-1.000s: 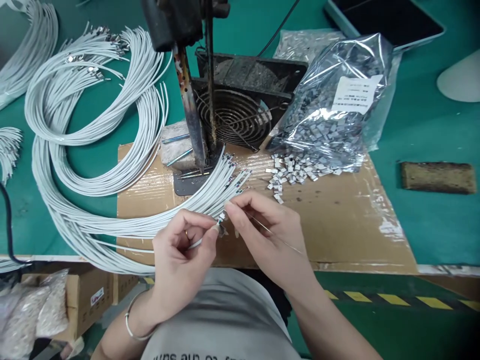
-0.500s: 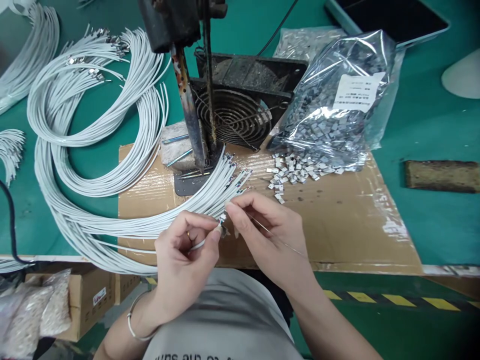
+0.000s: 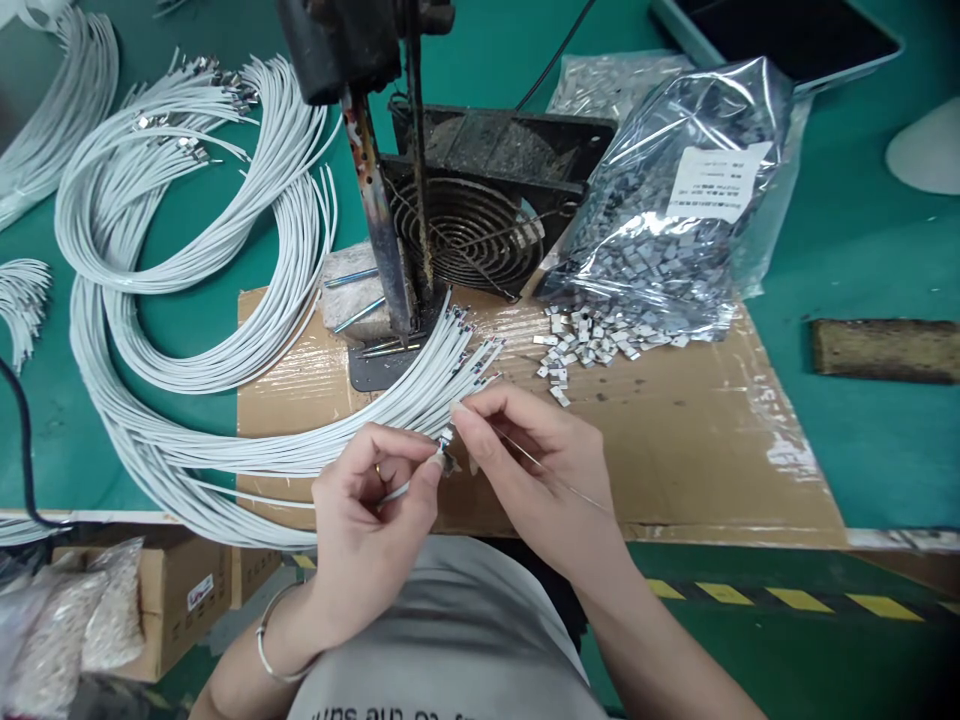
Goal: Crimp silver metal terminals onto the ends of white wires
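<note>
Between thumb and forefinger my left hand (image 3: 382, 510) pinches a white cable near its end, where a small metal connector (image 3: 445, 436) sticks out. My right hand (image 3: 536, 470) is closed on a thin wire (image 3: 574, 490) that runs back across the palm, its fingertips beside the connector. Behind both hands lies a thick bundle of white cables (image 3: 300, 445) with bared ends on the cardboard (image 3: 675, 450). Loose metal connectors (image 3: 592, 335) are heaped beyond my right hand, by a clear bag (image 3: 660, 220) full of them.
A soldering iron (image 3: 379, 215) on a stand points down behind the cable ends, with a black fan (image 3: 480, 230) beside it. Coiled white cables (image 3: 285, 300) lie left. A tablet (image 3: 780, 35) is at the back right, a brown block (image 3: 885, 350) at the right.
</note>
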The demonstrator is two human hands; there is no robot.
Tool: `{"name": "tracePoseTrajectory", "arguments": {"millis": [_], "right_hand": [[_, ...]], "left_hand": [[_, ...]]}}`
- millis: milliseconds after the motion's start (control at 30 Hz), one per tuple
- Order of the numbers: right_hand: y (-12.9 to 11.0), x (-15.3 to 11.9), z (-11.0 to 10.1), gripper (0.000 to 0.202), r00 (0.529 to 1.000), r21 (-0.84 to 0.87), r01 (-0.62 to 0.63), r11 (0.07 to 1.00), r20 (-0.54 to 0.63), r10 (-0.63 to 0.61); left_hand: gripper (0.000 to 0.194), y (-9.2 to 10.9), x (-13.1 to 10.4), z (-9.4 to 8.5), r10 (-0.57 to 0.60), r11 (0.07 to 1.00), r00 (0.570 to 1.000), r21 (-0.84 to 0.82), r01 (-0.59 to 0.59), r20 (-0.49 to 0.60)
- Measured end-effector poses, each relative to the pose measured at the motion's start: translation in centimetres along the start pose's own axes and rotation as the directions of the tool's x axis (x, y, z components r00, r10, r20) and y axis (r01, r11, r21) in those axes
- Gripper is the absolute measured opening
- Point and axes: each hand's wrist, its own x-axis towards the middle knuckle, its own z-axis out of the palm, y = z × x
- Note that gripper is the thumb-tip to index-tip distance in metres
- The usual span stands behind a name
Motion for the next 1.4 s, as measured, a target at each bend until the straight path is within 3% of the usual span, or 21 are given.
{"name": "tracePoseTrajectory", "arguments": {"millis": [200, 300, 333, 400, 467, 500, 567, 633, 733, 867, 933, 1067, 1167, 1233, 1300, 1400], "right_hand": [[0.2, -0.4, -0.2, 0.025, 0.998, -0.039, 0.020, 0.999, -0.051, -0.022], [0.4, -0.8, -2.2, 0.020, 0.991, 0.040, 0.004, 0.999, -0.136, 0.002], [0.4, -0.8, -3.1, 0.027, 0.986, 0.093, 0.007, 0.996, -0.169, 0.009], [0.6, -0.9, -5.2, 0.051, 0.971, 0.165, 0.026, 0.986, -0.239, 0.014], [0.7, -0.9, -6.9, 0.060, 0.920, 0.119, 0.042, 0.992, -0.393, 0.008], [0.7, -0.9, -7.5, 0.059, 0.886, 0.082, 0.031, 0.996, -0.464, 0.010], [0.9, -1.1, -8.1, 0.050, 0.841, 0.002, -0.011, 1.000, -0.540, 0.011], [1.1, -1.4, -8.1, 0.037, 0.853, -0.120, -0.054, 0.991, -0.522, -0.017], [1.3, -1.7, -7.7, 0.023, 0.892, -0.356, -0.025, 0.934, -0.430, -0.140], [1.4, -1.6, -7.3, 0.013, 0.910, -0.478, 0.043, 0.877, -0.344, -0.232], [1.3, -1.4, -7.1, 0.009, 0.920, -0.504, 0.067, 0.861, -0.302, -0.248], [1.6, -1.1, -6.4, 0.006, 0.955, -0.630, 0.133, 0.765, -0.125, -0.269], [2.1, -1.1, -6.1, 0.010, 0.943, -0.768, 0.195, 0.610, -0.024, -0.333], [2.4, -1.2, -6.0, 0.014, 0.938, -0.804, 0.204, 0.559, -0.004, -0.348], [2.4, -1.4, -6.1, 0.013, 0.940, -0.786, 0.183, 0.591, -0.036, -0.339], [2.4, -1.8, -6.1, 0.008, 0.938, -0.705, 0.086, 0.703, -0.179, -0.295]], "left_hand": [[0.008, -0.2, -0.3, -0.1, 0.003, 1.000, 1.000, 0.017, -0.003, 0.010], [0.009, -0.4, -0.8, -0.8, -0.009, 1.000, 0.981, 0.026, 0.004, 0.194], [0.010, -0.6, -1.1, -1.1, -0.010, 0.999, 0.951, 0.033, -0.001, 0.309], [0.013, -0.9, -1.6, -1.9, 0.042, 0.996, 0.849, 0.043, -0.077, 0.527], [0.022, -1.4, -2.1, -2.6, 0.160, 0.973, 0.755, 0.028, -0.230, 0.635], [0.026, -1.7, -2.3, -3.0, 0.214, 0.956, 0.736, 0.018, -0.293, 0.642], [0.032, -2.3, -2.5, -3.5, 0.307, 0.918, 0.769, 0.037, -0.394, 0.561], [0.038, -2.9, -2.5, -3.8, 0.400, 0.844, 0.827, 0.192, -0.500, 0.395], [0.041, -3.6, -1.7, -4.2, 0.535, 0.614, 0.815, 0.561, -0.555, 0.221], [0.029, -3.8, -0.2, -4.5, 0.615, 0.385, 0.744, 0.724, -0.572, 0.261], [0.027, -3.6, 0.3, -4.7, 0.621, 0.337, 0.720, 0.724, -0.602, 0.310], [0.025, -3.1, 0.2, -4.8, 0.595, 0.294, 0.720, 0.736, -0.609, 0.357], [0.020, -2.5, -0.2, -5.1, 0.525, 0.293, 0.758, 0.754, -0.588, 0.387], [0.020, -2.0, -0.5, -5.6, 0.470, 0.329, 0.782, 0.740, -0.586, 0.410], [0.022, -1.4, -0.9, -6.4, 0.416, 0.428, 0.803, 0.688, -0.587, 0.426], [0.022, -0.3, -1.3, -7.2, 0.244, 0.674, 0.855, 0.554, -0.488, 0.457]]}}
